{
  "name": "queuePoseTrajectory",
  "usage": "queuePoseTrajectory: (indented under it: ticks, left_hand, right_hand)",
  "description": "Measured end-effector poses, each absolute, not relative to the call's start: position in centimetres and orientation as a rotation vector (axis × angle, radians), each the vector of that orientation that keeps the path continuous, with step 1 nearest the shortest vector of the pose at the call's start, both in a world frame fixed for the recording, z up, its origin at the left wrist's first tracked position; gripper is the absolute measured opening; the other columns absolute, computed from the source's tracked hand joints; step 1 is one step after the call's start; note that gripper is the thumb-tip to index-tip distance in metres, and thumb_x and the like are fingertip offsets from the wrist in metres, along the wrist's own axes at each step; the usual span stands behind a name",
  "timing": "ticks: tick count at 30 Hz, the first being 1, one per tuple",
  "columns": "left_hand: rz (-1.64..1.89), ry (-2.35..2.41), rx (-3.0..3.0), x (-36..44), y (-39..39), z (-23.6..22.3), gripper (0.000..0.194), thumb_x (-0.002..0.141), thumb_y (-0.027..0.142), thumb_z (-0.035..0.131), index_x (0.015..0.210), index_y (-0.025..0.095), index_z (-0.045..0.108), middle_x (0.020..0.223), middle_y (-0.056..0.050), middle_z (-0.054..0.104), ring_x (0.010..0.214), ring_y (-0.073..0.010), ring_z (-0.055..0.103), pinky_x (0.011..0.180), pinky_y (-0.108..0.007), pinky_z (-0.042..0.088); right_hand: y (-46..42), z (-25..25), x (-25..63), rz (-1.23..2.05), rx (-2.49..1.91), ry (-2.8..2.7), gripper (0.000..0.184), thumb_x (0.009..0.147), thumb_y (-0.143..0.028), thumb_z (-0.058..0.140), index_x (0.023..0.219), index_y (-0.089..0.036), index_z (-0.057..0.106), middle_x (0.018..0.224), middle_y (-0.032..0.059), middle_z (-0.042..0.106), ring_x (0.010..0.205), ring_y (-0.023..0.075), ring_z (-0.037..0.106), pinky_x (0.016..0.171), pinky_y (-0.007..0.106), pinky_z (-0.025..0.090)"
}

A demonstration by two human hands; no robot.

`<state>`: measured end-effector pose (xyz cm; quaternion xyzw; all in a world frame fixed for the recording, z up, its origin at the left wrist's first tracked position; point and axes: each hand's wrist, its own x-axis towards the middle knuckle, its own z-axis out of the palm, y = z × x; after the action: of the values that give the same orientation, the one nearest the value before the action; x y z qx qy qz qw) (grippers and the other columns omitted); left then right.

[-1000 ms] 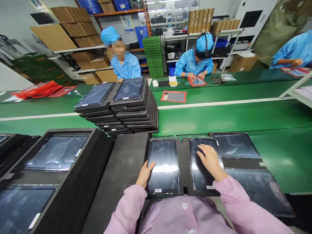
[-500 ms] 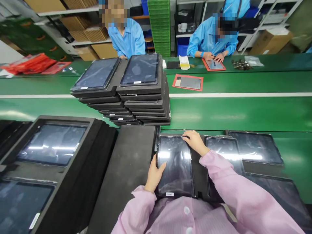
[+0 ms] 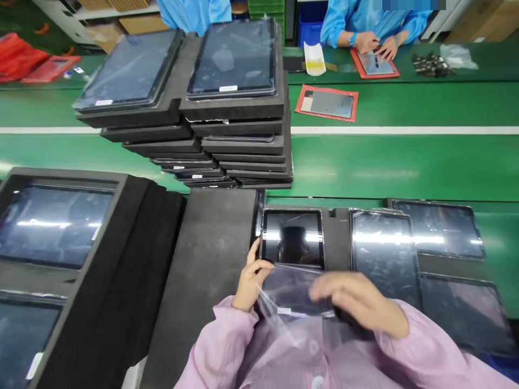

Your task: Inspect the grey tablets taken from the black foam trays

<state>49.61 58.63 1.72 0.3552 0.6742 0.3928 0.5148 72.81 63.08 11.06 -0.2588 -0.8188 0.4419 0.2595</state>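
Note:
In front of me a tablet lies in a black foam tray. Its upper screen is bare and glossy. Clear protective film is folded back over the lower half and hangs towards my shirt. My left hand is at the tablet's left edge, thumb and finger pinched on the film at the fold. Over the film's right side is my right hand, smeared by motion, so its grip on the film is unclear. A second tablet with film on it lies to the right in the tray.
Further right lie more tablets. A plain foam block stands left, beside deep foam trays with tablets. A tall stack of foam trays rises ahead on the green bench. Across it a co-worker's hands handle a red-edged panel.
My right hand moved from the far tablet to the near one's top corner, then down towards me. The film came off the upper screen. My view tilted down.

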Motion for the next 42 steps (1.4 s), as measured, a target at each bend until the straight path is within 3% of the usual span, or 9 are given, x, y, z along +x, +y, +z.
queuePoseTrajectory:
  ticks: [2, 5, 10, 18, 25, 31, 35, 39, 42]
  left_hand:
    - [0.927, 1.620, 0.836, 49.4, 58.7, 1.7, 0.018, 0.062, 0.031, 0.063, 0.050, 0.019, 0.057, 0.145, -0.007, 0.039, 0.129, -0.0347, 0.039, 0.104, -0.037, 0.036]
    - [0.971, 1.700, 0.811, 49.5, 59.6, 1.6, 0.013, 0.061, 0.027, 0.062, 0.072, 0.019, 0.062, 0.139, -0.009, 0.046, 0.128, -0.0312, 0.041, 0.106, -0.038, 0.033]
    - [0.893, 1.902, 0.848, 49.7, 63.2, 2.1, 0.058, 0.063, 0.023, 0.066, 0.118, 0.021, 0.049, 0.126, -0.008, 0.056, 0.118, -0.0264, 0.051, 0.101, -0.038, 0.036]
    - [0.561, 1.907, 0.972, 48.5, 66.5, 3.7, 0.041, 0.057, 0.025, 0.074, 0.092, 0.012, 0.058, 0.090, -0.006, 0.066, 0.086, -0.0236, 0.063, 0.086, -0.041, 0.044]
    - [0.524, 1.869, 0.911, 48.5, 67.0, 4.8, 0.035, 0.057, 0.020, 0.075, 0.086, 0.014, 0.057, 0.082, -0.001, 0.062, 0.088, -0.0223, 0.061, 0.084, -0.037, 0.045]
    - [0.547, 1.853, 0.882, 48.4, 67.7, 4.7, 0.031, 0.055, 0.014, 0.076, 0.080, 0.013, 0.056, 0.080, -0.001, 0.060, 0.088, -0.0230, 0.061, 0.088, -0.039, 0.043]
    - [0.638, 1.860, 0.887, 48.4, 67.4, 4.3, 0.035, 0.053, 0.020, 0.077, 0.082, 0.013, 0.058, 0.086, -0.005, 0.064, 0.092, -0.0246, 0.061, 0.089, -0.039, 0.043]
    - [0.940, 1.720, 0.855, 48.5, 65.3, 4.3, 0.044, 0.068, 0.050, 0.060, 0.095, 0.016, 0.062, 0.109, -0.010, 0.064, 0.106, -0.0253, 0.057, 0.092, -0.040, 0.043]
    - [1.106, 1.571, 0.937, 48.8, 63.5, 4.1, 0.040, 0.070, 0.054, 0.055, 0.085, 0.020, 0.066, 0.125, -0.009, 0.059, 0.121, -0.0259, 0.048, 0.102, -0.038, 0.036]
  right_hand:
    - [63.3, 9.1, 74.3, 0.840, -0.918, -2.283, 0.028, 0.095, -0.015, 0.034, 0.102, -0.019, 0.061, 0.092, 0.0058, 0.072, 0.090, 0.0163, 0.066, 0.079, 0.032, 0.055]
    - [62.1, 6.6, 75.4, 0.581, -0.705, -2.589, 0.030, 0.092, -0.010, 0.037, 0.101, -0.019, 0.064, 0.099, 0.0041, 0.072, 0.100, 0.0203, 0.063, 0.088, 0.040, 0.052]
    - [60.6, 6.5, 74.7, 0.581, -0.396, -2.798, 0.030, 0.094, -0.013, 0.038, 0.114, -0.020, 0.059, 0.123, 0.0053, 0.062, 0.117, 0.0148, 0.053, 0.099, 0.035, 0.044]
    - [66.8, 6.4, 72.1, 0.373, -0.775, -2.777, 0.020, 0.085, -0.022, 0.060, 0.065, -0.021, 0.065, 0.132, 0.0009, 0.054, 0.126, 0.0271, 0.041, 0.102, 0.048, 0.034]
    - [71.3, 4.6, 71.0, 0.774, -1.368, -2.103, 0.033, 0.090, -0.037, 0.049, 0.065, -0.020, 0.063, 0.086, 0.0020, 0.066, 0.088, 0.0196, 0.057, 0.084, 0.042, 0.043]
    - [69.7, 4.9, 72.3, 0.967, -1.331, -1.965, 0.029, 0.086, -0.039, 0.053, 0.064, -0.020, 0.061, 0.076, 0.0009, 0.064, 0.080, 0.0171, 0.059, 0.080, 0.034, 0.045]
    - [68.5, 5.5, 72.0, 0.999, -1.516, -1.902, 0.019, 0.080, -0.027, 0.060, 0.062, -0.020, 0.060, 0.072, -0.0004, 0.059, 0.074, 0.0148, 0.057, 0.074, 0.029, 0.044]
    - [68.3, 6.1, 71.4, 1.030, -1.692, -1.836, 0.022, 0.077, -0.022, 0.062, 0.056, -0.020, 0.056, 0.068, -0.0020, 0.054, 0.068, 0.0132, 0.055, 0.071, 0.027, 0.042]
    - [68.4, 6.3, 71.1, 1.027, -1.713, -1.818, 0.024, 0.077, -0.023, 0.061, 0.055, -0.020, 0.052, 0.067, -0.0026, 0.052, 0.064, 0.0127, 0.053, 0.067, 0.026, 0.041]
